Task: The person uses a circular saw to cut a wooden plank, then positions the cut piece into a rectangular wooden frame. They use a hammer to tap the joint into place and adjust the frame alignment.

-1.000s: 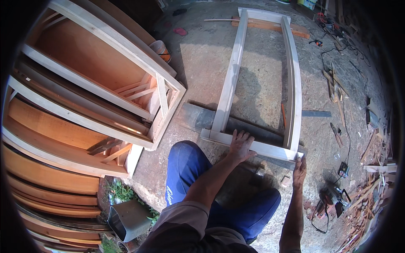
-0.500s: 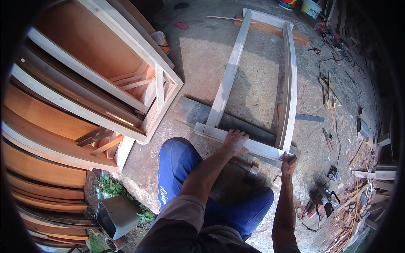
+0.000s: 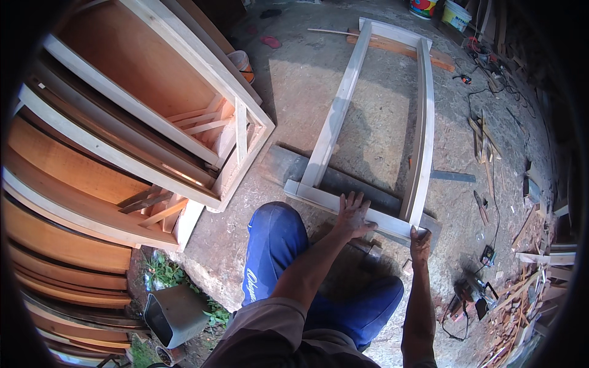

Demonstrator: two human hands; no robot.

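Note:
A rectangular frame of pale wood (image 3: 334, 116) lies on the concrete floor in front of my knees. My left hand (image 3: 353, 216) rests on its near rail (image 3: 319, 196), fingers spread over the top. At the near right corner my right hand (image 3: 420, 243) grips the frame, thumb on top and the other fingers mostly hidden. A dark flat board (image 3: 353, 182) lies beneath the near end, and a brown wooden plank (image 3: 443, 60) supports the far end. Just below the near rail is a dark, blocky object (image 3: 373, 253), partly in shadow.
Large wooden cabinet-like frames (image 3: 165, 80) stand at left, above curved stacked boards (image 3: 67, 257). A corded power tool (image 3: 472, 293) and wood scraps (image 3: 521, 306) lie at right. Buckets (image 3: 456, 16) stand far off. A grey bin-like container (image 3: 178, 314) sits near plants.
My left hand has slid slightly right along the near rail, and its fingers have spread from a curled hold. My right hand stays at the corner. The whole view has shifted a little.

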